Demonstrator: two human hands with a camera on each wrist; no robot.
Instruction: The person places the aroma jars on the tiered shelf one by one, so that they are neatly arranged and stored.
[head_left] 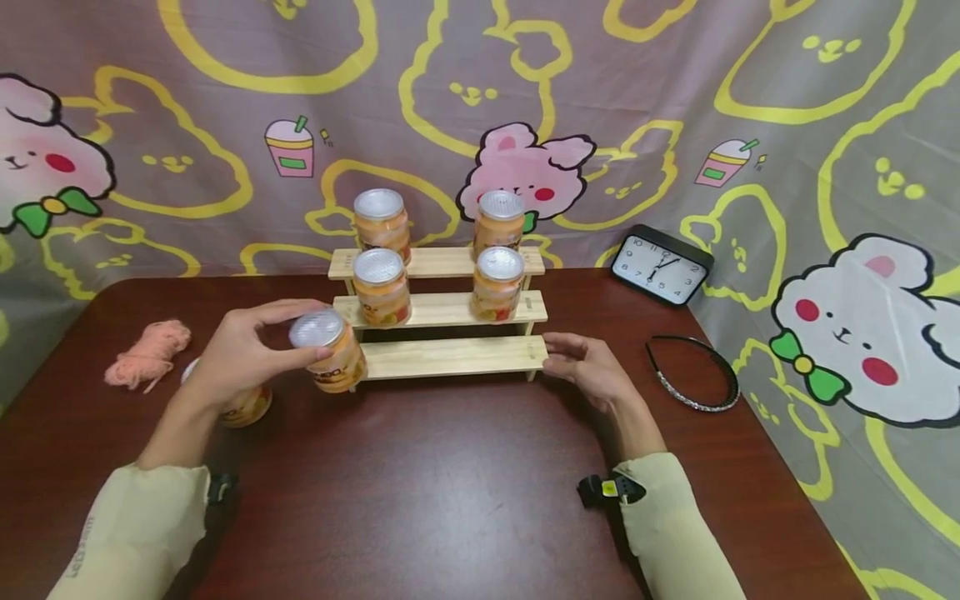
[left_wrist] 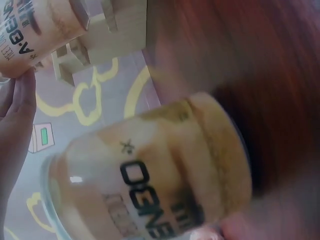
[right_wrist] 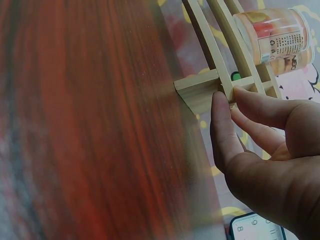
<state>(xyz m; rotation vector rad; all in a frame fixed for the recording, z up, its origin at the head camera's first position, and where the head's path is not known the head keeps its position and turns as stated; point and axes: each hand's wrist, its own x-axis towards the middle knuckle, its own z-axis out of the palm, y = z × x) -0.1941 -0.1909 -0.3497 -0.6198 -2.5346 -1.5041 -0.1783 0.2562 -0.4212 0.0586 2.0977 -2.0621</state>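
My left hand (head_left: 242,346) grips an orange-labelled can (head_left: 339,364) with a silver lid, slightly tilted, at the left end of the lowest step of a three-step wooden rack (head_left: 450,357). In the left wrist view this can (left_wrist: 42,30) is at the top left. Another can (left_wrist: 145,170) stands on the table, partly hidden behind the left wrist in the head view. My right hand (head_left: 588,367) pinches the right end of the lowest step between thumb and fingers. Two cans stand on the middle step, a left can (head_left: 382,292) and a right can (head_left: 498,287).
On the top step are two more cans, a left one (head_left: 381,221) and a right one (head_left: 499,218). Peach yarn (head_left: 148,354) lies at the table's left. A black clock (head_left: 662,265) and a headband (head_left: 693,375) are at the right. A patterned cloth (head_left: 420,100) hangs behind.
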